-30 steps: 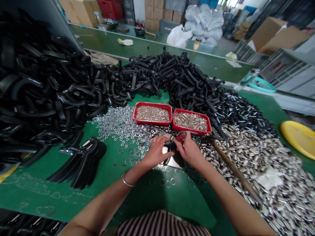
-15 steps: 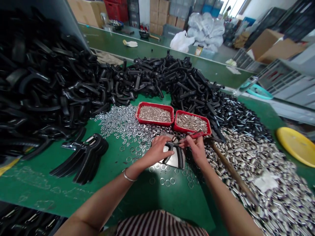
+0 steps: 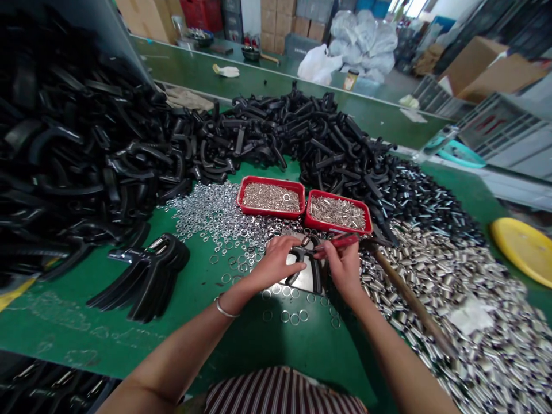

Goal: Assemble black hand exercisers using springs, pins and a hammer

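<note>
On a metal plate (image 3: pixel 307 282) in front of me lies a black hand grip (image 3: pixel 317 276), its two curved handles pointing towards me. My left hand (image 3: pixel 279 260) is closed round its left handle near the top, thumb on the near side. My right hand (image 3: pixel 344 265) grips a red-handled tool (image 3: pixel 341 241), whose tip points left at the top of the hand grip; the exact kind of tool is not clear. Thin metal rings (image 3: pixel 294 318) lie scattered just below the plate.
Two red trays (image 3: pixel 271 214) of small metal parts stand behind my hands. Black handles (image 3: pixel 259 129) are heaped behind and left. A stack of hand grips (image 3: pixel 149 279) lies left. Metal sleeves (image 3: pixel 431 276) and a wooden-handled hammer (image 3: pixel 414 305) lie right, near a yellow lid (image 3: pixel 524 250).
The red-handled tool and my right hand have shifted slightly, the tool's handle turning a little. My left hand keeps its hold on the hand grip. The view has moved slightly.
</note>
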The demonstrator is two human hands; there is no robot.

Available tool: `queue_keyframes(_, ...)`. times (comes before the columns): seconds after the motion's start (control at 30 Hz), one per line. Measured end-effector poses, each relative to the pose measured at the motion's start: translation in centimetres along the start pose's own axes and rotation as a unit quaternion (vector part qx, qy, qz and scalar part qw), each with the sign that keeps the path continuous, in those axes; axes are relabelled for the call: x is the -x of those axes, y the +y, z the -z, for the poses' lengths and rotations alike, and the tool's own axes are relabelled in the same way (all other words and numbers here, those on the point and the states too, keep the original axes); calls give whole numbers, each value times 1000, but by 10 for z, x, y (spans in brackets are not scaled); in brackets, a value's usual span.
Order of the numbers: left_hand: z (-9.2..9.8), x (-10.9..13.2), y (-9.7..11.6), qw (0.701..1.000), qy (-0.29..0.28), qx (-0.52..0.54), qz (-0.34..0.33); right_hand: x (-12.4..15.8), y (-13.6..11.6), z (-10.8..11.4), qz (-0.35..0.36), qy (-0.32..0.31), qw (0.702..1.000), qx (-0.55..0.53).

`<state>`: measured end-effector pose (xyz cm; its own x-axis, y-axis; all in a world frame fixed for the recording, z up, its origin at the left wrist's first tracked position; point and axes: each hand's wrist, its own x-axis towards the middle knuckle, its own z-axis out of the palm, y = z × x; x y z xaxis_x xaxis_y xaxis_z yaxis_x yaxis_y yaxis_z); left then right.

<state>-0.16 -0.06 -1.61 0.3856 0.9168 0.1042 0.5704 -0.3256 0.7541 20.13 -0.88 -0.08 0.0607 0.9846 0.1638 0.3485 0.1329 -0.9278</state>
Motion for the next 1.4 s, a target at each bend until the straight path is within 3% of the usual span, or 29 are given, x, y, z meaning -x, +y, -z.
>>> queue_keyframes(0.07,0,0,0,1000,2,-1,-2,0,-8,-3,35,-39,989,139)
queue_keyframes(0.2,-1,0,1,1000,6,-9,-7,-19,-34,-9,104,-156,909,372)
queue_keyframes(0.3,-1,0,1,1000,4,-14,-8,-43,-53,-5,142,-253,870,399)
queue_keyframes(0.4,0,1,2,1000,-9,-9,-12,-61,-59,4,151,-325,871,335)
queue_keyframes(0.5,1,3,6,1000,-14,-9,-8,-60,-51,11,127,-287,914,256)
queue_keyframes(0.63,-3,6,11,1000,-2,-21,7,-33,-51,15,58,-196,975,87)
queue_keyframes(0.8,-7,7,13,999,13,-37,8,-5,-56,36,-14,-103,989,-103)
queue_keyframes(0.87,-6,7,13,999,6,-40,8,-1,-39,47,-60,-98,991,-68)
queue_keyframes(0.97,-6,7,11,999,4,-40,3,1,-2,63,-97,-80,981,147)
queue_keyframes(1.1,-7,8,11,999,0,-45,7,3,18,76,-102,-83,898,420)
queue_keyframes(1.17,-6,8,12,999,-3,-48,14,3,11,76,-57,-77,871,482)
queue_keyframes(1.27,-5,7,14,999,-9,-48,18,5,-7,66,91,-45,865,492)
queue_keyframes(1.33,-4,7,16,999,-12,-46,19,9,-15,53,169,-78,877,443)
queue_keyframes(1.4,-4,6,17,999,-11,-44,28,14,-16,38,199,-137,892,382)
